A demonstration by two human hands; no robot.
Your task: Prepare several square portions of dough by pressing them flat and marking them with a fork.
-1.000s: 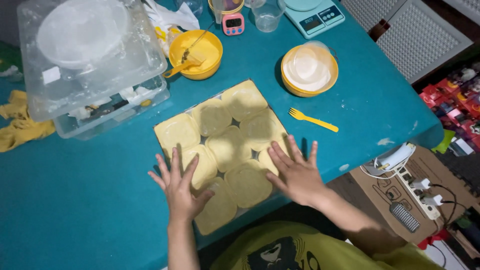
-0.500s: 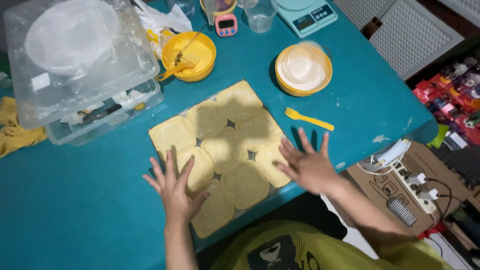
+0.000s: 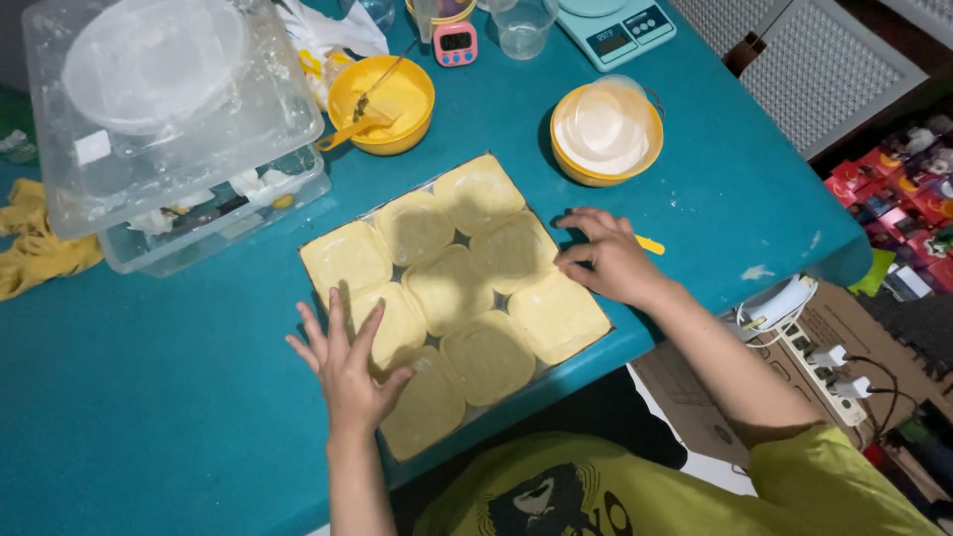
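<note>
A square tray [image 3: 457, 288] of several pale yellow dough pieces lies turned like a diamond on the teal table [image 3: 149, 417]. My left hand [image 3: 347, 362] rests flat, fingers spread, on the tray's near-left corner. My right hand [image 3: 611, 258] sits at the tray's right edge, fingers curled over a yellow plastic fork [image 3: 650, 244] that lies on the table; only the fork's handle end shows.
A yellow bowl with a clear lid [image 3: 606, 132] stands behind the right hand. A yellow bowl with batter and a spoon [image 3: 382, 99], a clear lidded box [image 3: 169, 129], a pink timer [image 3: 455, 42], a glass [image 3: 521, 25] and a scale [image 3: 615, 30] stand at the back. The table edge is near.
My right hand left the tray and moved right and back to the yellow fork. My left hand stayed on the tray's near-left corner. The view shifted closer.
</note>
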